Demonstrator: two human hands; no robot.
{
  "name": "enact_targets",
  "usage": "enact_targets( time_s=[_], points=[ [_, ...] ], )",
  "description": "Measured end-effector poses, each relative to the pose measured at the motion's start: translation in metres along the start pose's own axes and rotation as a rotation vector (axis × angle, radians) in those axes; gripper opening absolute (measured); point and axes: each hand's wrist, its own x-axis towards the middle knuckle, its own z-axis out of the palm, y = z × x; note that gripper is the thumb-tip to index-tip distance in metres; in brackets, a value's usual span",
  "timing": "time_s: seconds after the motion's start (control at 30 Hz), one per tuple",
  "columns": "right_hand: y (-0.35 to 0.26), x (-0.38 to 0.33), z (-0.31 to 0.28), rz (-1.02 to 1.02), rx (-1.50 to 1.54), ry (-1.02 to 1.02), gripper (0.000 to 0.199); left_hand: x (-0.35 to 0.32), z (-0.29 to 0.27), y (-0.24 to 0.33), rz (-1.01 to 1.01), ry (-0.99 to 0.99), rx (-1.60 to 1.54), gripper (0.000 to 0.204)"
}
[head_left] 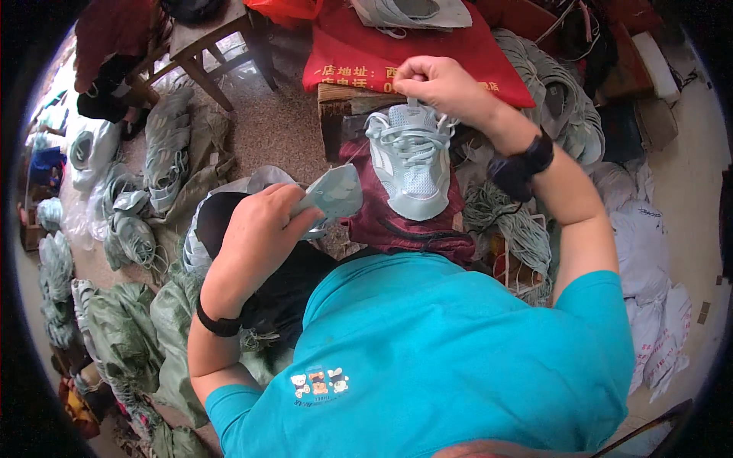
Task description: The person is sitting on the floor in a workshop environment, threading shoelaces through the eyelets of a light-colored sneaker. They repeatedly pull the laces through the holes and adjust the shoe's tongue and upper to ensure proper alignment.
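A pale mint, laced shoe upper [410, 164] lies with its toe toward me, against the dark red cloth [382, 221] over my lap. My right hand [439, 85] is closed at its far end, thumb and finger pinching the top of the tongue or a tab there. My left hand [263, 233] is closed around a pale green, camouflage-patterned shoe part [337, 192], which sticks out past its thumb toward the laced upper. The full shape of that part is hidden by the fingers. More pale pieces [269, 179] lie just beyond my left hand.
A low wooden stand [332, 118] under a red printed cloth [351, 42] is ahead, with another shoe upper [408, 14] on top. Stacked uppers [168, 145] lie on the floor at left, bundled ones [553, 99] at far right. Cords [515, 221] and white sacks [641, 252] are at right; a wooden stool [202, 49] is far left.
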Motion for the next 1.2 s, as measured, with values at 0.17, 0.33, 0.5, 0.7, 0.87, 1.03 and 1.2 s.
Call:
enact_targets(
  time_s=[0.17, 0.33, 0.5, 0.7, 0.87, 1.03, 1.2],
  points=[
    [-0.017, -0.038, 0.061, -0.349, -0.207, -0.046, 0.023, 0.020, -0.029, 0.008, -0.177, -0.109, -0.055, 0.025],
    [-0.007, -0.064, 0.073, -0.017, -0.211, -0.254, 0.032, 0.042, -0.041, -0.014, -0.527, -0.198, -0.940, 0.027],
    [0.006, -0.083, 0.071, -0.018, 0.225, -0.243, 0.053, 0.055, -0.024, -0.051, -0.444, -0.035, -1.677, 0.027],
    [-0.028, -0.101, 0.057, 0.179, 1.403, -0.238, 0.077, 0.061, 0.034, -0.031, -0.102, 0.070, -2.098, 0.041],
    [0.003, -0.070, -0.005, 0.167, 1.191, 0.129, 0.069, 0.053, 0.056, 0.003, -0.200, 0.061, -1.630, 0.036],
    [0.034, -0.024, -0.055, 0.349, 0.830, 0.028, 0.055, 0.052, 0.079, 0.034, -0.255, -0.344, -1.037, 0.024],
    [0.043, -0.018, -0.057, 0.433, 0.377, 0.078, 0.056, 0.073, 0.061, 0.042, -0.283, -0.068, -0.810, 0.028]
  ],
)
